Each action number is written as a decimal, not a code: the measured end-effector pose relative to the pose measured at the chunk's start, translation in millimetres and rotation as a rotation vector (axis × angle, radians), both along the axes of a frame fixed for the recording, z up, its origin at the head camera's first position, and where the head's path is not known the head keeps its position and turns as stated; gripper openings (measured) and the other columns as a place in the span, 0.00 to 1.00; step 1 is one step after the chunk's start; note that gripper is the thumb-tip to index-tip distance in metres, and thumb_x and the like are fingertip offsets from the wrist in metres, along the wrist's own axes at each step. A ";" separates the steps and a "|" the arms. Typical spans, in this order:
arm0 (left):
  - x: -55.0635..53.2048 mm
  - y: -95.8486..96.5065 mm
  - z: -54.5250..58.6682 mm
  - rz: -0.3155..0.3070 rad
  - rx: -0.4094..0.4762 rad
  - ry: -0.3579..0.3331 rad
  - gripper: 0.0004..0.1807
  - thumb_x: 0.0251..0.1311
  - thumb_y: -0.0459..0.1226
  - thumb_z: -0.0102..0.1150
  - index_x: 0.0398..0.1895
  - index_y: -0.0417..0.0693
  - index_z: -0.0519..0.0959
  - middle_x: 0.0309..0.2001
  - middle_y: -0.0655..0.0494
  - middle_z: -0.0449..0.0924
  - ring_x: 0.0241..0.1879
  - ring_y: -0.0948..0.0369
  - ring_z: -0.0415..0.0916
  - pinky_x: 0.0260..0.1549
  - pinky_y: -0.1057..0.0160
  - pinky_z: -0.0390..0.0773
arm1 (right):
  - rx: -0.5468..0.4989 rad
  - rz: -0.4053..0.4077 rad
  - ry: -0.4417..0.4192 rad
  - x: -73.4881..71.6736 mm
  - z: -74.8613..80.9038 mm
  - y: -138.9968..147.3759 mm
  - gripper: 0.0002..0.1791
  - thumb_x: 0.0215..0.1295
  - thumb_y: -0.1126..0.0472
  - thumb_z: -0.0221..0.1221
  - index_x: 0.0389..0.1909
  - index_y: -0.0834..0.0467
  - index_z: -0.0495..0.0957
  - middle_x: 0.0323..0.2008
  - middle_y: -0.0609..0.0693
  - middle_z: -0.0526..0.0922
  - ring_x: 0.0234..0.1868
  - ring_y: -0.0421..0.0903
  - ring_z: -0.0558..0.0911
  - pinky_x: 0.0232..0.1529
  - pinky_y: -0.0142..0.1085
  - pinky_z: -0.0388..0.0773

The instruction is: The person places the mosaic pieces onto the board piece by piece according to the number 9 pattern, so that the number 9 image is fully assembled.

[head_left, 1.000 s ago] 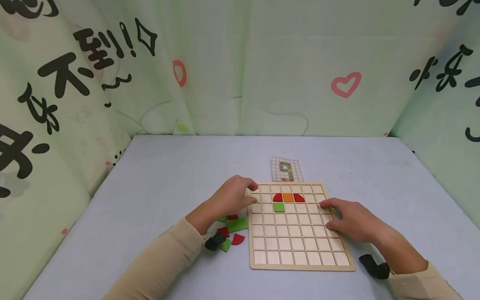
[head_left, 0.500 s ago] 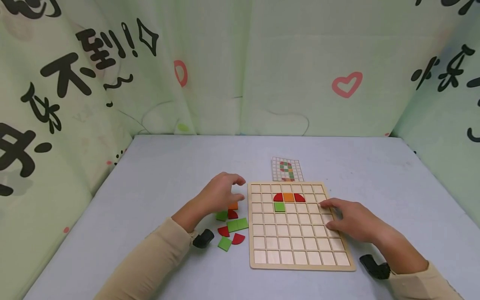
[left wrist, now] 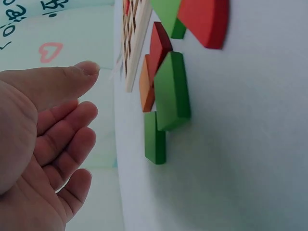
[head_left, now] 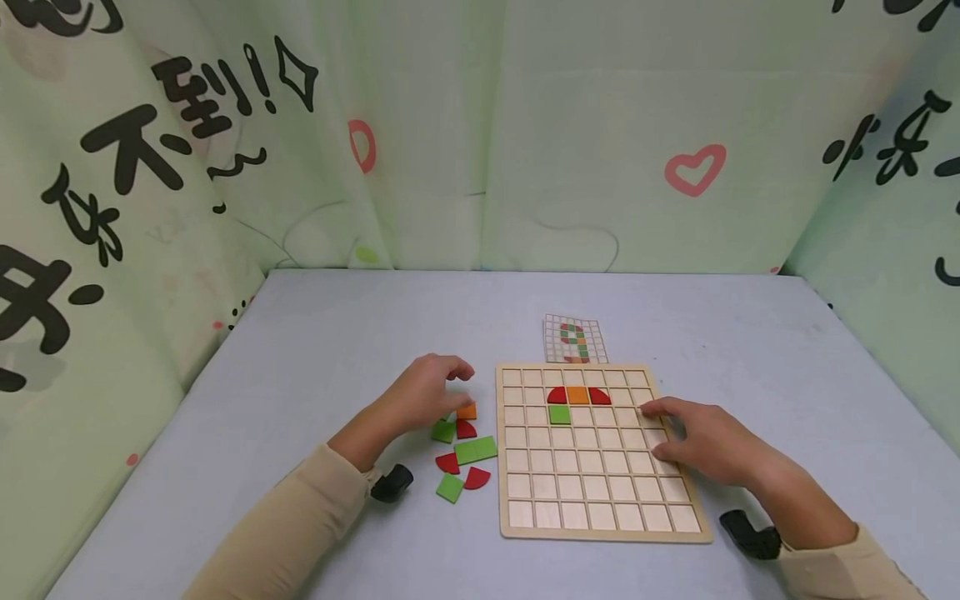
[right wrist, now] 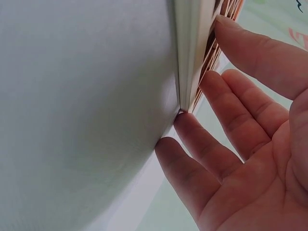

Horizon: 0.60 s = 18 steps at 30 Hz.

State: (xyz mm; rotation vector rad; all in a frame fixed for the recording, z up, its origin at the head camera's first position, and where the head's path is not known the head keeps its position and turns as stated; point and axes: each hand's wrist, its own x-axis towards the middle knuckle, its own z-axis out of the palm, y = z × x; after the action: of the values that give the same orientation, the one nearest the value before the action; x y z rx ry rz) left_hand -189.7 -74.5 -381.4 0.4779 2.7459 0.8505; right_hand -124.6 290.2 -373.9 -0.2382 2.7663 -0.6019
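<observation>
A wooden grid board lies flat on the table. In its upper part sit an orange square between two red quarter-round pieces, with a green square under the left one. My left hand hovers left of the board over loose pieces, thumb and fingers apart, holding nothing. Below it lie an orange piece, a red quarter-round and a green piece. My right hand rests on the board's right edge; in the right wrist view its thumb and fingertips touch or nearly touch the frame.
Behind the board lies a card printed with a coloured grid pattern. More loose pieces, including a green strip, a green square and a red quarter-round, lie close to the board's left side. Printed curtains surround the table.
My left hand has drawn back leftward from the board's upper left edge and lowered a little over the loose pieces, uncovering several of them. The right hand stays put.
</observation>
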 end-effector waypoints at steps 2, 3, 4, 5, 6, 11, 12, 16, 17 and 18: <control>-0.1 -1.5 -2.1 0.005 -0.008 -0.007 0.18 0.60 0.39 0.70 0.53 0.47 0.81 0.49 0.54 0.80 0.52 0.55 0.73 0.49 0.60 0.79 | -0.001 0.002 0.001 0.1 -0.2 0.1 0.31 0.60 0.57 0.68 0.63 0.63 0.73 0.62 0.70 0.72 0.63 0.71 0.68 0.57 0.65 0.66; -0.1 -2.3 -3.0 0.008 -0.010 -0.010 0.18 0.60 0.39 0.70 0.53 0.47 0.81 0.49 0.54 0.80 0.52 0.55 0.73 0.49 0.60 0.79 | -0.003 0.002 0.001 0.3 -0.3 0.2 0.31 0.60 0.57 0.68 0.63 0.63 0.73 0.62 0.70 0.72 0.63 0.71 0.68 0.57 0.64 0.66; -0.2 -3.0 -4.1 0.010 -0.012 -0.015 0.18 0.60 0.39 0.70 0.53 0.47 0.81 0.49 0.54 0.80 0.52 0.55 0.73 0.49 0.60 0.79 | -0.003 0.003 0.002 0.4 -0.3 0.3 0.31 0.60 0.57 0.68 0.63 0.63 0.73 0.62 0.70 0.72 0.63 0.71 0.68 0.57 0.64 0.66; -0.2 -3.8 -5.1 0.011 -0.014 -0.018 0.18 0.60 0.39 0.70 0.53 0.47 0.81 0.49 0.54 0.80 0.51 0.55 0.73 0.49 0.60 0.79 | -0.005 0.004 0.003 0.5 -0.4 0.4 0.31 0.60 0.57 0.68 0.63 0.63 0.73 0.62 0.70 0.72 0.63 0.71 0.68 0.57 0.64 0.66; -0.3 -4.5 -6.1 0.010 -0.017 -0.020 0.17 0.60 0.39 0.70 0.53 0.47 0.81 0.49 0.54 0.80 0.51 0.55 0.73 0.49 0.60 0.78 | -0.006 0.005 0.005 0.5 -0.4 0.4 0.31 0.60 0.58 0.68 0.63 0.63 0.73 0.62 0.70 0.72 0.63 0.71 0.68 0.57 0.64 0.66; -1.3 -5.8 -12.1 0.006 -0.029 -0.033 0.18 0.60 0.38 0.71 0.52 0.48 0.81 0.48 0.55 0.80 0.50 0.56 0.73 0.50 0.59 0.78 | -0.007 0.007 0.007 0.5 -0.5 0.6 0.31 0.60 0.58 0.68 0.63 0.63 0.73 0.62 0.70 0.72 0.63 0.71 0.68 0.57 0.64 0.66; -1.5 -5.5 -13.3 0.007 -0.031 -0.035 0.18 0.60 0.38 0.71 0.52 0.48 0.81 0.48 0.54 0.80 0.50 0.56 0.73 0.49 0.60 0.78 | -0.007 0.007 0.007 0.5 -0.6 0.5 0.30 0.60 0.58 0.68 0.63 0.63 0.74 0.62 0.70 0.72 0.63 0.71 0.68 0.58 0.65 0.66; -1.7 -4.2 -17.5 0.014 -0.037 -0.042 0.17 0.60 0.37 0.71 0.52 0.47 0.81 0.47 0.54 0.80 0.48 0.56 0.73 0.48 0.61 0.79 | -0.007 0.004 0.006 0.3 -0.9 0.6 0.31 0.60 0.58 0.68 0.63 0.63 0.74 0.62 0.70 0.72 0.63 0.71 0.68 0.58 0.65 0.66; -1.4 -4.1 -18.0 0.016 -0.037 -0.046 0.17 0.60 0.36 0.71 0.51 0.47 0.81 0.47 0.54 0.80 0.48 0.56 0.73 0.48 0.61 0.79 | -0.006 0.004 0.006 0.3 -1.0 0.7 0.31 0.60 0.58 0.68 0.63 0.63 0.74 0.62 0.70 0.72 0.63 0.71 0.68 0.58 0.65 0.66; -1.3 -4.0 -18.5 0.016 -0.037 -0.049 0.16 0.60 0.36 0.71 0.51 0.47 0.81 0.47 0.54 0.80 0.48 0.56 0.73 0.47 0.61 0.79 | -0.006 0.003 0.006 0.3 -1.1 0.7 0.31 0.60 0.58 0.69 0.63 0.63 0.74 0.62 0.70 0.72 0.63 0.71 0.68 0.58 0.65 0.66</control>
State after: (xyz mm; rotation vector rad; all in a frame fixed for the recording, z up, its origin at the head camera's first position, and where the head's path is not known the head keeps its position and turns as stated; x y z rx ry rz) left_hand -191.1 -78.5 -399.9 0.4226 2.7193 0.8029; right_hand -124.3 290.8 -375.0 -0.2464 2.7696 -0.6103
